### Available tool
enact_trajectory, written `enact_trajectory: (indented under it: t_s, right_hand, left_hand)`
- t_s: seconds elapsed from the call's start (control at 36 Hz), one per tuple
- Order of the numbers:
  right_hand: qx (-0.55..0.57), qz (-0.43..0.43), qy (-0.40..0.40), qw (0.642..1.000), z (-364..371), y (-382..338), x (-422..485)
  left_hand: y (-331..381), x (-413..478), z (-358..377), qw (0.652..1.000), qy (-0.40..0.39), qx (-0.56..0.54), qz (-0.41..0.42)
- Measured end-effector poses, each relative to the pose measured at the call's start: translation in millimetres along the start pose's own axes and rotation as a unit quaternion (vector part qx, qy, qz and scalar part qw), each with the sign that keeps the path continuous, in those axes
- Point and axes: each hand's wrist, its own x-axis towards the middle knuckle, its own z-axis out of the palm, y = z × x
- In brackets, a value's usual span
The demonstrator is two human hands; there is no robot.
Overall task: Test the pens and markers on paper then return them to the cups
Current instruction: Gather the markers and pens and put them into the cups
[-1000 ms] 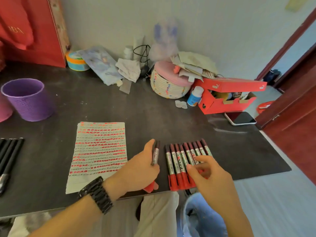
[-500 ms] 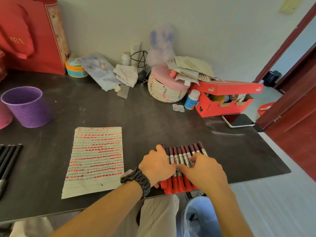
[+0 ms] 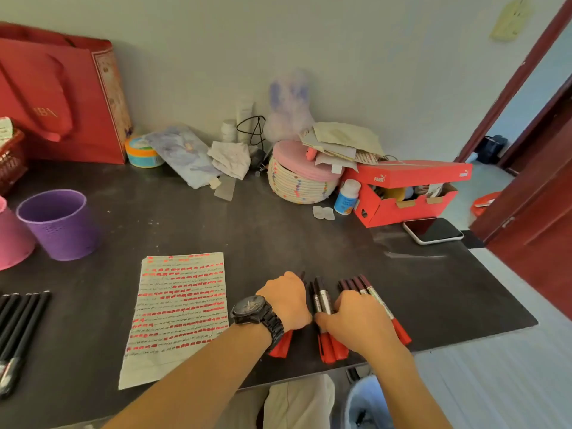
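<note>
Red-capped markers [image 3: 322, 297] lie in a row at the desk's [image 3: 278, 230] six o'clock edge. The left hand [image 3: 286, 300] curls its fingers over a few; the right hand [image 3: 359, 320] clamps its fingers on another bunch. The paper [image 3: 179, 311] lies at their nine o'clock, and the purple cup [image 3: 58, 224] stands toward ten.

Readable markings on your table:

1. The red shoebox [image 3: 399, 212] carries the brand "PUMA" with its cat logo in white on the front edge of the lid, and again at the lid's right end.
2. The red gift bag [image 3: 83, 119] shows gold letters, of which only "BA" can be read.
3. The handwriting on the paper [image 3: 179, 308], the markers' [image 3: 322, 300] labels and the small bottle's [image 3: 346, 198] label are not legible.
</note>
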Motion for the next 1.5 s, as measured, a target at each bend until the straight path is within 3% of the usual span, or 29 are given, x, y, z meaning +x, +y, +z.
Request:
enact_trajectory:
  t_s: [0.25,0.44,0.56,0.61,0.69,0.75,0.83,0.89,0.97,1.08,1.17,1.31,1.5]
  right_hand:
    - [-0.011,-0.009,-0.034,0.999,3.1,-14.9,2.7]
    - [-0.030,-0.017,-0.010,0.999,10.9,-15.7,-0.5]
    - [0.045,0.014,0.006,0.999,4.2,-1.9,-0.2]
    - [0.150,0.023,-0.001,0.988,2.4,3.5,-0.7]
    - [0.339,0.030,-0.024,0.940,-1.4,6.7,-1.1]
    - [0.396,0.033,0.022,0.917,-5.7,11.0,-0.7]
    - [0.257,0.046,0.149,0.954,-15.3,25.2,2.6]
    - [0.169,0.050,0.170,0.969,-24.3,35.1,5.3]
    - [0.061,0.085,0.091,0.990,-36.7,45.2,10.8]
    - [-0.037,0.125,-0.011,0.991,-38.4,58.9,18.8]
    - [-0.017,0.121,-0.052,0.991,-37.0,63.6,20.3]
    - [0.076,0.118,-0.056,0.989,-27.9,54.6,22.3]
    - [0.210,0.062,-0.055,0.974,-12.1,35.3,24.0]
  left_hand:
    - [-13.7,1.0,-5.5,0.999,-0.038,-0.014,0.031]
    - [-23.0,5.9,-2.6,0.998,-0.041,-0.039,0.032]
    - [-26.7,7.5,-2.0,0.997,-0.039,-0.059,0.028]
    - [-28.9,8.3,-3.3,0.996,-0.038,-0.077,0.025]
    - [-33.5,9.2,-6.8,0.986,-0.039,-0.160,0.021]
    - [-34.8,8.0,-7.9,0.957,-0.051,-0.284,0.030]
    - [-34.2,4.6,-6.4,0.922,-0.036,-0.383,0.045]
    - [-32.8,2.2,-3.3,0.908,-0.017,-0.417,0.032]
    - [-30.2,0.1,1.9,0.883,-0.013,-0.469,0.005]
    - [-28.9,-1.4,10.4,0.882,-0.024,-0.470,0.009]
    - [-29.2,-0.7,14.6,0.882,-0.031,-0.470,0.001]
    - [-23.4,-0.8,18.5,0.881,-0.097,-0.462,-0.021]
    - [0.4,5.6,14.7,0.892,-0.104,-0.440,-0.018]
